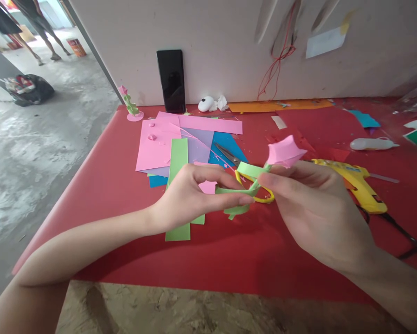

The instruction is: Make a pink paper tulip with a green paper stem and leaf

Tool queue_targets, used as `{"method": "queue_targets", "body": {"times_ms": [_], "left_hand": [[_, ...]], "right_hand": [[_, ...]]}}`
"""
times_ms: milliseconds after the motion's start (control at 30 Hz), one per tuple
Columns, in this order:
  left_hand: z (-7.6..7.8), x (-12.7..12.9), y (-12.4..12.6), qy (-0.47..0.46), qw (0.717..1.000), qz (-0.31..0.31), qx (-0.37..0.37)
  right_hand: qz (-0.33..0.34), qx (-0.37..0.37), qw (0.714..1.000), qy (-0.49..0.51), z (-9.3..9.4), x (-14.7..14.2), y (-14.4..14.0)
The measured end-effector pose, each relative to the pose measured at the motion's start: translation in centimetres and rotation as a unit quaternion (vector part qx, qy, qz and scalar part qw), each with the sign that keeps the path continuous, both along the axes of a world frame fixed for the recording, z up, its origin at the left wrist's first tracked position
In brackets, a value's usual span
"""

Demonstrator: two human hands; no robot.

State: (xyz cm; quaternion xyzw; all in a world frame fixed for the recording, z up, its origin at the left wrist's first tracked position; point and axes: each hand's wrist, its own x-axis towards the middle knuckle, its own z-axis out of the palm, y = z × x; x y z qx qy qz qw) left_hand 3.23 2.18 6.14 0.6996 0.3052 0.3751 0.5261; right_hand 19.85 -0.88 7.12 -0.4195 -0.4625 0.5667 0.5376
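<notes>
A pink paper flower (285, 152) on a thin green stem is pinched between the thumb and fingers of my right hand (316, 204). My left hand (197, 190) pinches a curling green paper strip (236, 190) close to the stem's lower part. The strip loops round near the stem, and a curled end hangs below my left thumb. Behind and below the hands lie scissors (269, 197) with yellow handles, partly hidden. Flat green paper strips (178, 232) lie beside and under my left hand.
Pink sheets (149, 155), purple and blue paper lie behind my left hand. A finished paper flower (133, 110) stands at the far left corner. A phone (171, 81) leans on the wall. A yellow glue gun (366, 183) with a cord lies right, near a small bottle (373, 144).
</notes>
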Motion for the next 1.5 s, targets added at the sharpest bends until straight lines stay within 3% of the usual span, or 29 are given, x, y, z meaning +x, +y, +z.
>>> {"method": "queue_targets", "body": {"times_ms": [133,767,1000,1200,1500], "left_hand": [[0.1,0.0,0.1,0.001,1.0,0.0,-0.005],[0.2,-0.2,0.0,0.006,1.0,0.006,-0.015],[0.5,-0.4,-0.2,-0.014,1.0,0.01,-0.018],[0.5,-0.4,-0.1,-0.034,0.999,0.023,-0.005],[0.6,-0.3,0.0,-0.001,1.0,0.024,-0.006]], "right_hand": [[-0.022,-0.02,0.999,-0.021,0.0,-0.2,0.2],[0.045,0.005,0.998,-0.037,-0.5,0.7,0.5],[0.012,0.041,0.996,-0.079,-0.2,0.8,0.5],[-0.026,0.106,0.976,-0.187,-0.5,1.0,0.1],[-0.038,0.095,0.98,-0.173,-0.7,0.7,0.0]]}}
